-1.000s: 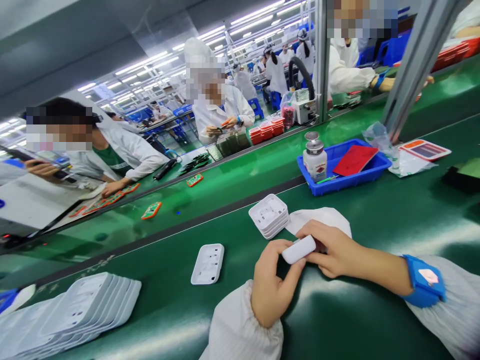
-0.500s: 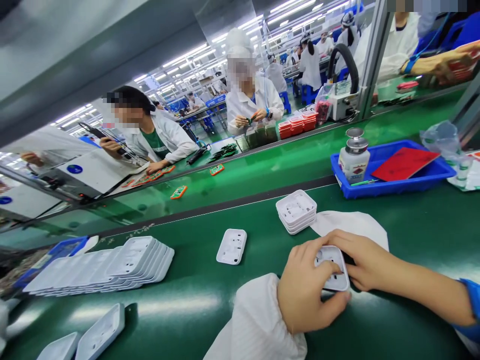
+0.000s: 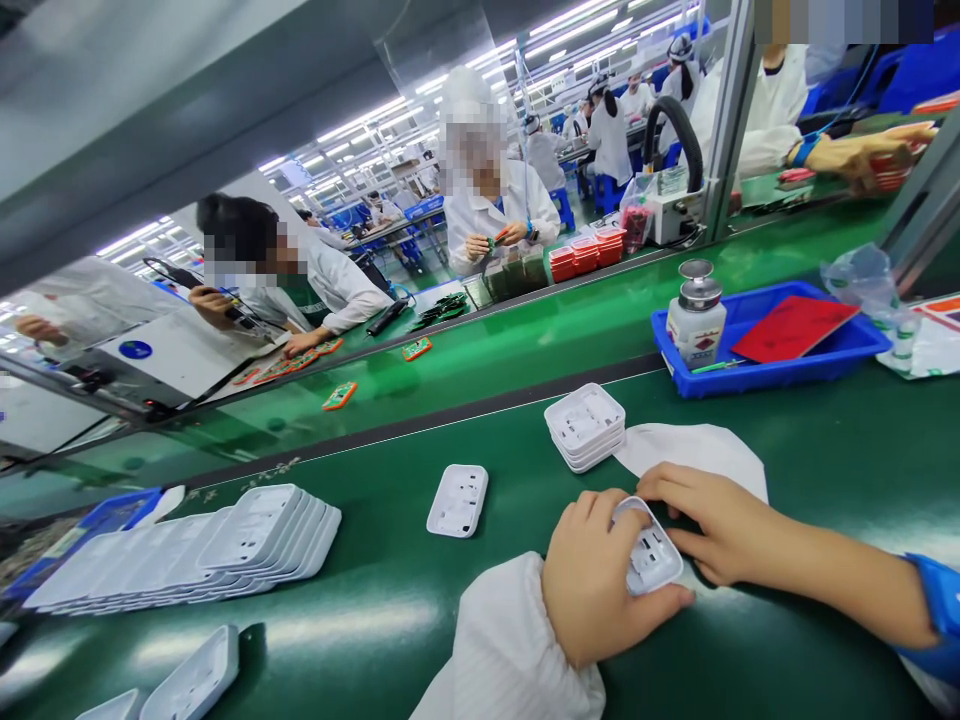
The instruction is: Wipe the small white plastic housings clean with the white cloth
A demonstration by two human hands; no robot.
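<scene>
Green belt, near edge — we grip one white shell [image 3: 651, 555] in both hands.
Left hand [image 3: 600, 585] and right hand [image 3: 716, 520] fingers clamp it; small stack [image 3: 585, 428] done, long row [image 3: 202, 545] at left end waits.

Single view: head-worn camera, looking forward and down across the green conveyor belt [image 3: 787, 460], tilted so the belt edge rises toward 2 o'clock. Nearest, at 5 o'clock, the left hand [image 3: 592, 585] and right hand [image 3: 720, 525] meet on a white plastic cover [image 3: 651, 555]. Farther out, at 12 o'clock, co-workers sit across the line. No second view overlaps
</scene>
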